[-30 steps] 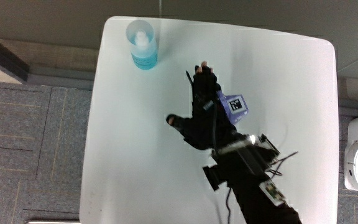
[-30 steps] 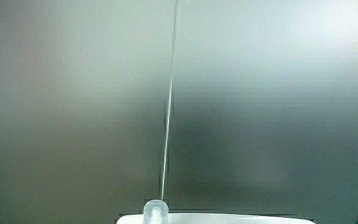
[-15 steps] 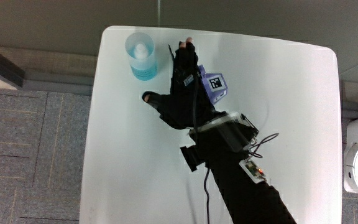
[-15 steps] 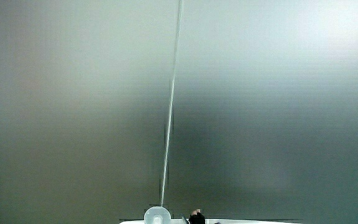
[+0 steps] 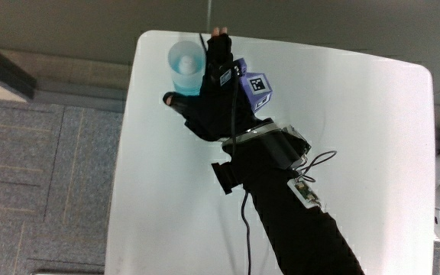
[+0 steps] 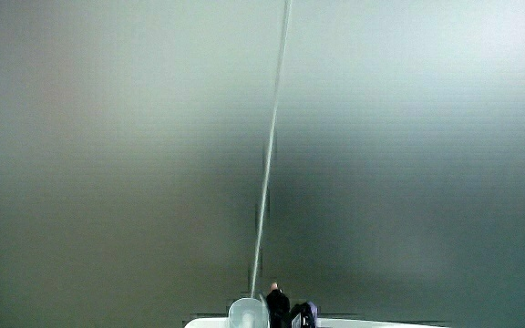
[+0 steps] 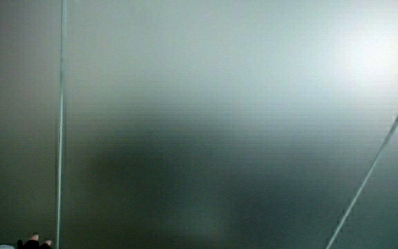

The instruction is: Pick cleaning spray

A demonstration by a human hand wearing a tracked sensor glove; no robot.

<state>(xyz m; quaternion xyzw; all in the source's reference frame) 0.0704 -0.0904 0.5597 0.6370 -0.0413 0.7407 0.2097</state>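
We've got the cleaning spray (image 5: 183,65) standing upright near a corner of the white tabletop (image 5: 357,153) – clear bottle, blue liquid. The hand (image 5: 214,95) sits right beside it, touching its side, grip spread wide and not around the bottle. Both side views show mostly pale wall, with the fingertips (image 6: 274,291) poking up next to the bottle.

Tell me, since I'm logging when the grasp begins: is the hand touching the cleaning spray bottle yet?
Cannot tell. In the main view the hand overlaps the cleaning spray bottle beside it, so no gap or contact shows plainly; the side views show mostly pale wall.
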